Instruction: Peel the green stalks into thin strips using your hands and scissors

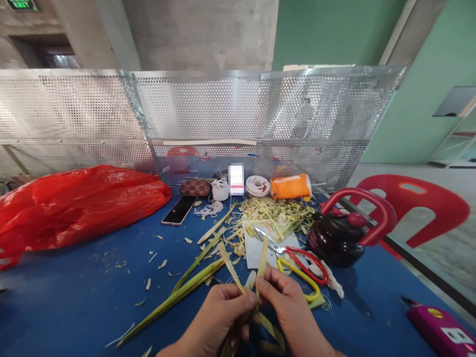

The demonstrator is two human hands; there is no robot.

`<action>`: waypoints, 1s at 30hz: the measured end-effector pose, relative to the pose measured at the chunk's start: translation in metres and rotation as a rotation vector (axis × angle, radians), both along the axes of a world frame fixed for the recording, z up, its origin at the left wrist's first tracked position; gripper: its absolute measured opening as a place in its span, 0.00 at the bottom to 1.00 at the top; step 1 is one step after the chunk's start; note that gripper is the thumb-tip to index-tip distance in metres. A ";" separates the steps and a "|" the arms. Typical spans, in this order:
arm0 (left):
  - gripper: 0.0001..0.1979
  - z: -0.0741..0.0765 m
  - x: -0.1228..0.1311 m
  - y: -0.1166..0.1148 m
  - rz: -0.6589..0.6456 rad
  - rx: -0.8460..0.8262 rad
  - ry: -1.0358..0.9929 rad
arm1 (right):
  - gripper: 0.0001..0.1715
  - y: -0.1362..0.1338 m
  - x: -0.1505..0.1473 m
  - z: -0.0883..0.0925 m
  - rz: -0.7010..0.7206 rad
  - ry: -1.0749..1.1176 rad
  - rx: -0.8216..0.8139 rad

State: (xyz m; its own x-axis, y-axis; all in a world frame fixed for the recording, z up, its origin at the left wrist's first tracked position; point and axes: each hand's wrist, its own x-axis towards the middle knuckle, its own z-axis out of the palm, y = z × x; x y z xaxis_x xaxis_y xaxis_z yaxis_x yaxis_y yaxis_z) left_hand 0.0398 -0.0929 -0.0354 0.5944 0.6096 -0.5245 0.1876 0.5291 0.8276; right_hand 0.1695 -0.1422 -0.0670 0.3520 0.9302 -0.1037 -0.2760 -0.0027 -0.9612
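Observation:
My left hand point(219, 317) and my right hand point(288, 310) meet low in the middle of the view, both closed in a pinch on pale yellow-green leaf strips point(260, 260). The strips stick up between my fingers and hang down below them. More long green leaves point(186, 287) lie on the blue table point(74, 297) just left of my hands. Red-handled scissors point(297, 258) and yellow-handled scissors point(303, 282) lie just beyond my right hand, on a white paper point(255, 250).
A red plastic bag point(74, 203) fills the left. A phone point(179, 209), small pouch point(195, 187), tape roll point(258, 185), orange packet point(290, 187) and leaf scraps point(277, 213) sit at the back. A dark kettle point(336, 238), red chair point(420, 206), pink device point(442, 329) are right.

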 end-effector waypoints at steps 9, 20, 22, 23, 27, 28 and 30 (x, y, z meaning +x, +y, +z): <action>0.19 -0.003 0.002 0.000 -0.049 0.033 -0.080 | 0.19 -0.001 0.002 -0.001 0.004 -0.042 -0.020; 0.15 0.007 0.002 -0.003 -0.028 0.111 -0.015 | 0.19 -0.002 0.005 0.009 0.047 -0.080 -0.022; 0.13 0.008 0.001 -0.003 -0.062 0.122 -0.019 | 0.19 -0.002 0.004 0.011 0.025 -0.105 -0.026; 0.12 0.009 0.001 -0.002 -0.062 0.131 -0.025 | 0.19 -0.002 0.003 0.012 0.021 -0.117 -0.027; 0.16 0.013 -0.003 0.006 0.065 0.145 -0.068 | 0.22 -0.002 0.006 0.024 0.108 -0.091 -0.055; 0.17 0.015 -0.004 0.008 0.110 0.141 -0.088 | 0.23 -0.002 0.007 0.027 0.142 -0.107 -0.065; 0.17 0.017 -0.006 0.014 0.199 0.138 -0.128 | 0.23 -0.003 0.011 0.032 0.204 -0.232 -0.064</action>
